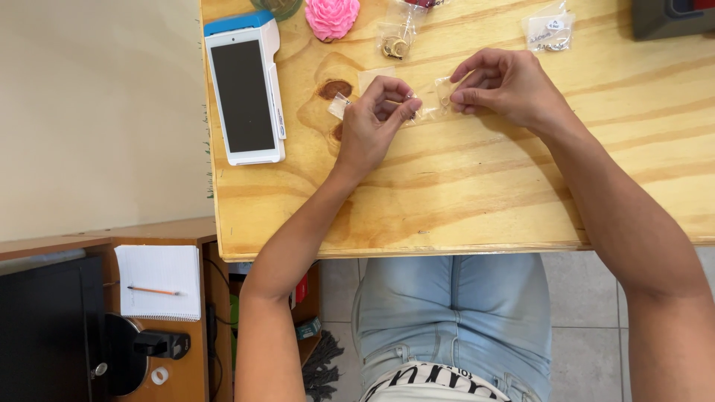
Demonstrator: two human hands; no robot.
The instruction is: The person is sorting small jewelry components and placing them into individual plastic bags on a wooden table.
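A small clear plastic bag (433, 106) lies on the wooden table (462, 193) between my two hands. My left hand (372, 126) pinches its left end with thumb and fingers curled. The right end is pinched by my right hand (506, 85). Something small and pale sits inside the bag; I cannot tell what it is. Another small clear bag (339, 106) lies just left of my left hand.
A white and blue handheld payment terminal (246, 88) lies at the table's left. A pink flower-shaped object (332, 16), a clear bag with rings (396, 37) and a labelled clear bag (550, 33) sit along the far edge. A low shelf holds a notebook with a pencil (158, 286).
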